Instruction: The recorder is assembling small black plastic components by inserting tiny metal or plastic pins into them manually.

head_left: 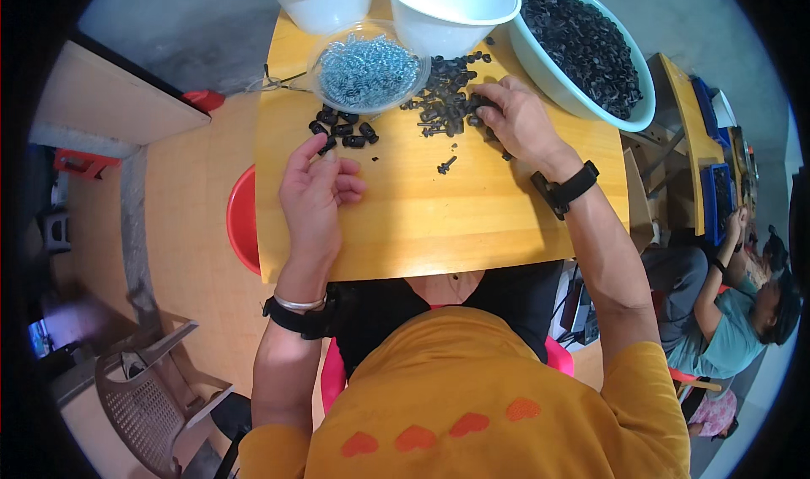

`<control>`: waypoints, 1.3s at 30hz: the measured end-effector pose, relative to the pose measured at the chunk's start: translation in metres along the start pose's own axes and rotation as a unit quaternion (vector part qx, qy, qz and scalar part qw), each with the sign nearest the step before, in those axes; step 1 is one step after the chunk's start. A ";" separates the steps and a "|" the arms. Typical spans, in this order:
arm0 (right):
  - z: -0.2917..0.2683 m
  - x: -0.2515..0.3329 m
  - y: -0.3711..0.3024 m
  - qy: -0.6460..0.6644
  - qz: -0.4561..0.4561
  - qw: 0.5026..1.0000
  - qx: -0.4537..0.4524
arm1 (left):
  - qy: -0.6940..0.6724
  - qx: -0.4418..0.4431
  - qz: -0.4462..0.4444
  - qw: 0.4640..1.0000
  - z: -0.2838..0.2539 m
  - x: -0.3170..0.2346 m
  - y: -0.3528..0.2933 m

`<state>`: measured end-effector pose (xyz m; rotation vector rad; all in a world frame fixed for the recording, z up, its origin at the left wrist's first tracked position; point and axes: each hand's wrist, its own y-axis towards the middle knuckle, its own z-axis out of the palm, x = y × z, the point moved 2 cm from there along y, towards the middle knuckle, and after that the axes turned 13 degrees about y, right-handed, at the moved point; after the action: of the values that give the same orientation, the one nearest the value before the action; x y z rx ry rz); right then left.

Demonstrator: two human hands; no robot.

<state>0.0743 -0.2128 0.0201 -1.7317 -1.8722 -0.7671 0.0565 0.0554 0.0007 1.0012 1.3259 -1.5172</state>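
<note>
At the left of the yellow wooden table, my left hand (314, 191) has thumb and forefinger closed around a small black cylindrical part (328, 145). Several similar black cylindrical parts (345, 130) lie just beyond its fingertips. On the right, my right hand (525, 126) pinches a small black part (477, 102) at the edge of a loose heap of black pieces (447, 99); its fingers partly cover that part. A clear round bowl (317, 81) full of small shiny metal springs (371, 67) stands between and beyond the hands.
Two white bowls (408, 17) stand at the far edge, beside a pale blue basin (643, 99) full of black parts. One black screw-like piece (447, 165) lies on the table (439, 226). A red tub (243, 217) is at the left; another person (717, 327) sits at the right.
</note>
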 end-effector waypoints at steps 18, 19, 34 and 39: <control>-0.042 -0.003 -0.045 0.115 0.063 0.989 -0.072 | 0.637 -0.040 0.387 0.666 0.042 -0.080 0.068; -0.040 -0.004 -0.048 0.141 0.064 0.985 -0.076 | 0.661 -0.013 0.375 0.649 0.049 -0.078 0.072; -0.044 -0.022 -0.057 0.179 0.077 0.977 -0.091 | 0.773 0.142 0.266 0.558 0.080 -0.088 0.093; -0.043 -0.019 -0.058 0.185 0.076 0.976 -0.090 | 0.732 0.154 0.334 0.574 0.071 -0.077 0.110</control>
<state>0.0173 -0.2588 0.0341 -1.6743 -1.4423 -1.1372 0.1829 -0.0145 0.0487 2.8887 1.2351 0.0211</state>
